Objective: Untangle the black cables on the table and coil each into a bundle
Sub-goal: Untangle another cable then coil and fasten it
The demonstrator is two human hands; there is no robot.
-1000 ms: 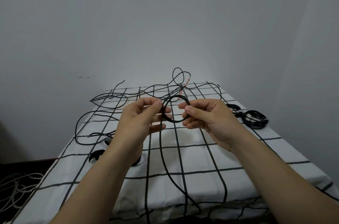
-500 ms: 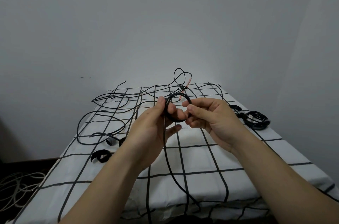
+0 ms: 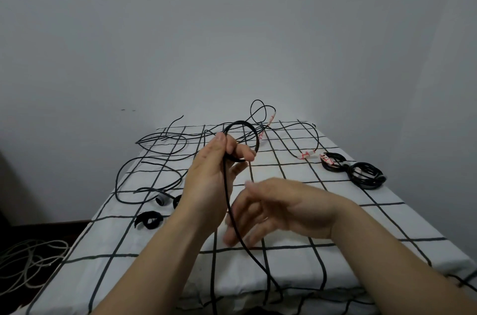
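Plain grey wall behind; white cloth-covered table with black grid lines (image 3: 335, 224) is carrying the whole job. Two coiled black cable bundles (image 3: 366, 184) are sitting near its right edge, so that part is looking done. Thin loose black cables (image 3: 154, 152) are sprawling over the far and left side, not yet coiled; I'm judging you well short of finished. Your left hand (image 3: 214, 180) is gripping a small started coil of thicker black cable (image 3: 240, 122), raised above the cloth; its loop is standing roughly upright. Its tail is running down from your fist toward the near edge and dropping over it; long axis far-to-near. Your right hand (image 3: 281, 209) is hanging beside that tail, fingers loose and blurred, gripping nothing I can see.
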